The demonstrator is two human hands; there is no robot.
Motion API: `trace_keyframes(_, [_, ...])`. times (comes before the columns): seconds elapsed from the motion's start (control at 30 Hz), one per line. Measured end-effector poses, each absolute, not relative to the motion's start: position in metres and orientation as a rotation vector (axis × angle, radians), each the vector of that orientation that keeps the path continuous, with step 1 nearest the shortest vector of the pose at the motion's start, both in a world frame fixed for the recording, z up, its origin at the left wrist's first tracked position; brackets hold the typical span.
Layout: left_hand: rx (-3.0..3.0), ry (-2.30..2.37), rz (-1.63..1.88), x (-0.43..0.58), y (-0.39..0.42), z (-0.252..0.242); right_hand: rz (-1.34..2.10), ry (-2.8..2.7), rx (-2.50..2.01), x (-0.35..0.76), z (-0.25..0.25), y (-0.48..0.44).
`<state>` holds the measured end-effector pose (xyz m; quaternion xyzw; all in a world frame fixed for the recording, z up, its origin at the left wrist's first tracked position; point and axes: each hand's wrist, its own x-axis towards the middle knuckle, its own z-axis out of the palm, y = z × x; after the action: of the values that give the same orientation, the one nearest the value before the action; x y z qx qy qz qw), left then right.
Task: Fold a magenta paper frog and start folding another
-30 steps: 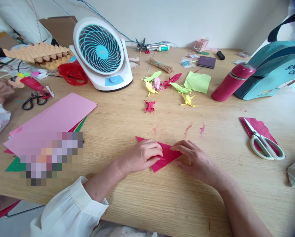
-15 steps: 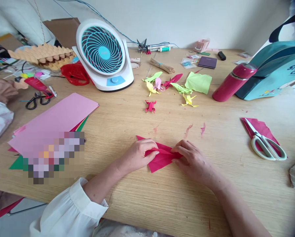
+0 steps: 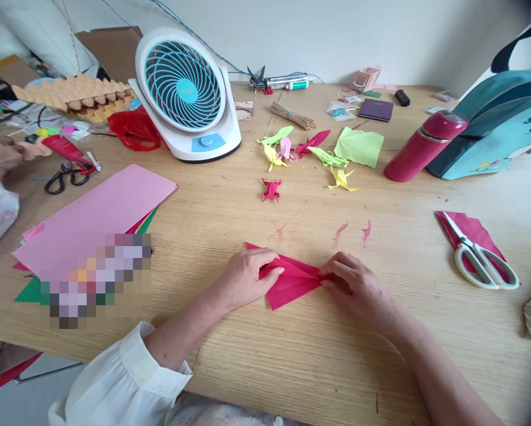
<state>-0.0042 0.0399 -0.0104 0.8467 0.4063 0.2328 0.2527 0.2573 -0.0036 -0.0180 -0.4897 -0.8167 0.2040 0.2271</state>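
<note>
A folded sheet of red paper (image 3: 292, 283) lies on the wooden table in front of me, with creases fanning toward its right tip. My left hand (image 3: 254, 275) pinches its left part between thumb and fingers. At the right tip, my right hand (image 3: 347, 284) is closed on the paper's end with thumb and fingertips. Beyond the hands sits a small red origami frog (image 3: 271, 190). Farther back are several folded paper figures, among them a yellow one (image 3: 343, 178), and a crumpled light green sheet (image 3: 360, 147).
White-handled scissors (image 3: 480, 260) rest on red paper at the right. A pink thermos (image 3: 426, 145) stands beside a teal bag (image 3: 496, 130). Left are a white fan (image 3: 185, 94), stacked coloured paper (image 3: 100, 207) and another person's hand (image 3: 3, 155) near dark-handled pliers (image 3: 65, 177).
My right hand has slid slightly right to the red paper's tip, uncovering more of it. My left hand stays almost in place. The other person's hand has moved a little.
</note>
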Motion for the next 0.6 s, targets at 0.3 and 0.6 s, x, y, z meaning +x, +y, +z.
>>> trace_keyframes(0.3, [2.258,1.114,0.564,-0.005,0.0401,-0.0068,0.584,-2.172,-1.406,0.2639,-0.0164,-0.0074])
trace_keyframes(0.6, [2.199,1.126,0.475,-0.0116,0.0429,-0.0025,0.583,-2.193,-1.396,0.263,-0.0192,-0.0108])
